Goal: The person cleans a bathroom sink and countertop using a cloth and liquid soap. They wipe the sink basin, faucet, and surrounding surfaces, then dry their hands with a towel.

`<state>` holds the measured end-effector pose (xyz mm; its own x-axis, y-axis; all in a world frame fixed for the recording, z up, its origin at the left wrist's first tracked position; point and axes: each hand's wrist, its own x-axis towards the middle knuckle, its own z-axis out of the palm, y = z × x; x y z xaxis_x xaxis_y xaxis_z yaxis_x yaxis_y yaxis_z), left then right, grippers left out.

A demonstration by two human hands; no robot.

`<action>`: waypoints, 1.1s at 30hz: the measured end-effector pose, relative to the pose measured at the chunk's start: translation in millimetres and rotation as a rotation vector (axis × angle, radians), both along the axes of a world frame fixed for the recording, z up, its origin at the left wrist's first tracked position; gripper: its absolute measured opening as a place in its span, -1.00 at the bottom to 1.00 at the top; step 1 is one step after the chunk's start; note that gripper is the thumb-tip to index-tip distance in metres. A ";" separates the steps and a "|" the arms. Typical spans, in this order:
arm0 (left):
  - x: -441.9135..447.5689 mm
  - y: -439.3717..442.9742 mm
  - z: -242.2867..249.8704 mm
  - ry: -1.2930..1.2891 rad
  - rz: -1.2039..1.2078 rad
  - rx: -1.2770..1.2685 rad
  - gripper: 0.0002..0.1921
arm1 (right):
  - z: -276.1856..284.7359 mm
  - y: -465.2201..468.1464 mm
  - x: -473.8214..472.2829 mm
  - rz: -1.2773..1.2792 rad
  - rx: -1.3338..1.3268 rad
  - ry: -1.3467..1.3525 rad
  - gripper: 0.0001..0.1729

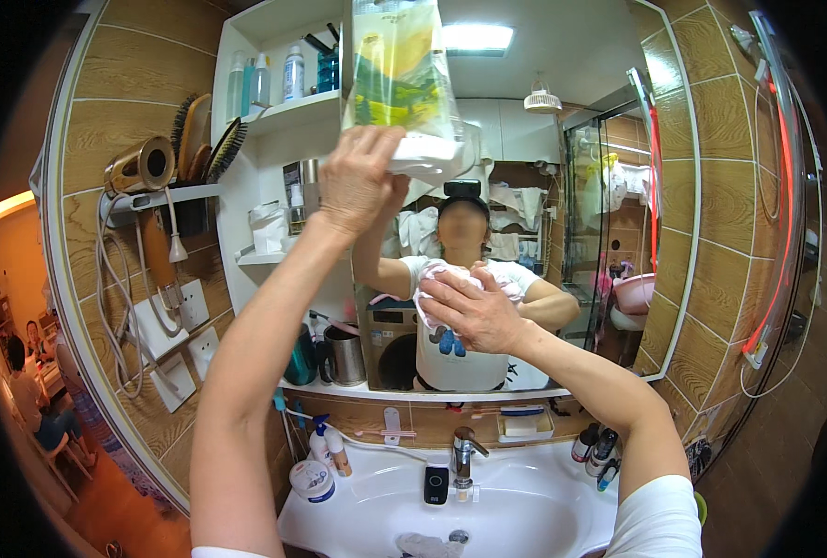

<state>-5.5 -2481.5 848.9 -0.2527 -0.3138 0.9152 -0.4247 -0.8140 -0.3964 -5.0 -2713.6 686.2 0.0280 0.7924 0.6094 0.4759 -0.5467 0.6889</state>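
My right hand presses a crumpled pale pink and white cloth flat against the mirror, its fingers spread over the cloth. Up and to the left, my left hand is raised with bent fingers at the lower left corner of a hanging soft plastic pack. The pack bears a green landscape print, and white sheets show at its bottom. Whether the left fingers grip the pack or only rest there is hidden. My reflection stands behind the cloth in the mirror.
Below lies a white washbasin with a chrome faucet and a black device. Bottles and a round tub stand left. A metal mug sits on the shelf, near the hair dryer. People sit beyond the doorway.
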 end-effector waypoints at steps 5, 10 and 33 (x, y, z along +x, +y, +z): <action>-24.6 29.1 21.2 0.008 -0.307 -0.008 -0.44 | 5.8 -6.9 11.3 -0.015 -0.069 -0.015 0.00; -61.1 81.1 55.7 0.397 -0.869 -0.005 -0.62 | 107.4 -27.5 22.7 0.196 0.298 -0.180 -0.26; -43.6 97.2 51.5 0.390 -1.016 -0.101 -0.61 | -0.9 56.0 45.9 0.329 -0.407 0.250 -0.34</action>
<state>-49.1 -2384.3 900.4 -0.0387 -0.0413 0.9984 -0.9986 -0.0335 -0.0400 41.0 -2657.6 685.3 -0.1559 0.9529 0.2600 0.7512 -0.0565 0.6577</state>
